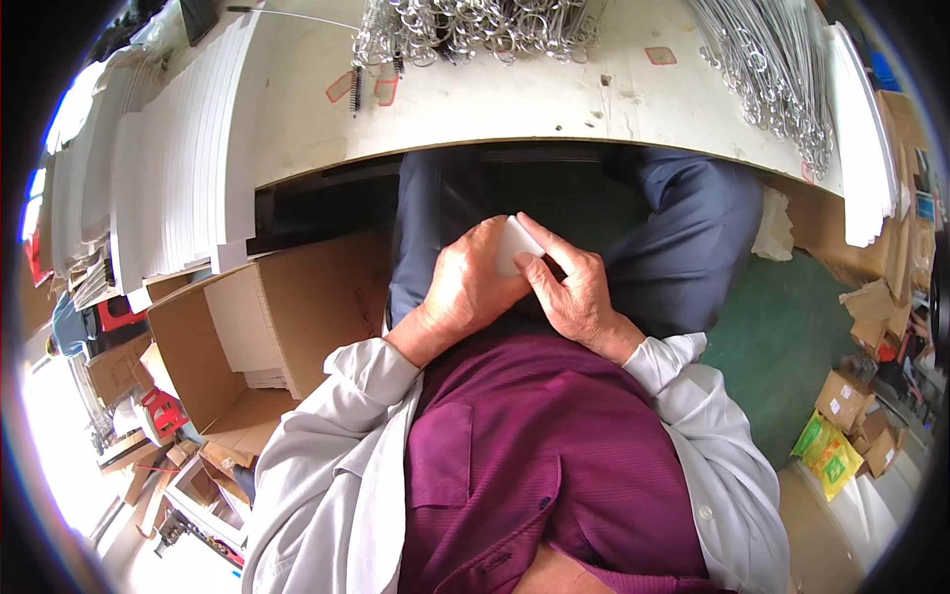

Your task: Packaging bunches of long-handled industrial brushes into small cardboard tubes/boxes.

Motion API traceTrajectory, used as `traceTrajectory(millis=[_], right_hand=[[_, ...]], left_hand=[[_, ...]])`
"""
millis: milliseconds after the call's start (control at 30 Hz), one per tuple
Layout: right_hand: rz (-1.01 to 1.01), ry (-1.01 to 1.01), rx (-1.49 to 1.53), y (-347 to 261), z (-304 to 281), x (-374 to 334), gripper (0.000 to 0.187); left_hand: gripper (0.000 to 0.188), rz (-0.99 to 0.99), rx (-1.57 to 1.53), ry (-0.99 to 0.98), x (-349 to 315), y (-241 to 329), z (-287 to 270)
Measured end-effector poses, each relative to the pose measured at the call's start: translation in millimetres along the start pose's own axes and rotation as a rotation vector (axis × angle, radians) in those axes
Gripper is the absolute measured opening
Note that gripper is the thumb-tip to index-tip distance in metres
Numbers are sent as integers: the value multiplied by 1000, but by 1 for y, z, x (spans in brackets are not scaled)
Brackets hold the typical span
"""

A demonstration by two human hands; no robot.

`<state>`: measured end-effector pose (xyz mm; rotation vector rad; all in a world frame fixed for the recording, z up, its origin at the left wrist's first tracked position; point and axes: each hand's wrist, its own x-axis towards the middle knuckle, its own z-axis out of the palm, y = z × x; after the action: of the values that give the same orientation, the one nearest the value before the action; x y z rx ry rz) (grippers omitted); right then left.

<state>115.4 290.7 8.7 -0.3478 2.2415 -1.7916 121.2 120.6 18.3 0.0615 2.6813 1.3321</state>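
A: Status on the hands?

B: I see both in the lap, below the workbench (554,109) edge. Left hand (465,287) curled around a small white card piece (517,243), fingers pressed together behind it. Right hand (574,292) pinches its near edge, index finger laid along the top, thumb under.

A: How does the piece handle?

B: My read: thin, light, fairly stiff, smooth faces, could slip or crease. Best held by the edges, as both hands do now.

A: What's around it?

B: On the bench above the hands: pile of wire ring loops (475,25), second bundle of wire rings (772,69) toward the right end. Stacks of white sheets (188,168) at the bench's left end. Open cardboard box (247,337) left of the hands, more white sheets inside. Small cartons and a yellow-green packet (829,455) on the floor to the right.

A: Anything in the way?

B: Only the bench edge, close over the hands.
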Motion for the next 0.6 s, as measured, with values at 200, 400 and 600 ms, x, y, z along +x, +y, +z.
traceTrajectory(millis=[200, 400, 600], right_hand=[[30, 143, 162, -5, 2, 11, 32], [-110, 135, -57, -27, -26, 38, 26], [-549, 356, -441, -38, -50, 83, 12]], left_hand=[[56, 70, 72, 54, 3, 7, -6], [72, -32, 187, -48, -20, 8, -51], [60, -205, 524, 335, 3, 1, -134]])
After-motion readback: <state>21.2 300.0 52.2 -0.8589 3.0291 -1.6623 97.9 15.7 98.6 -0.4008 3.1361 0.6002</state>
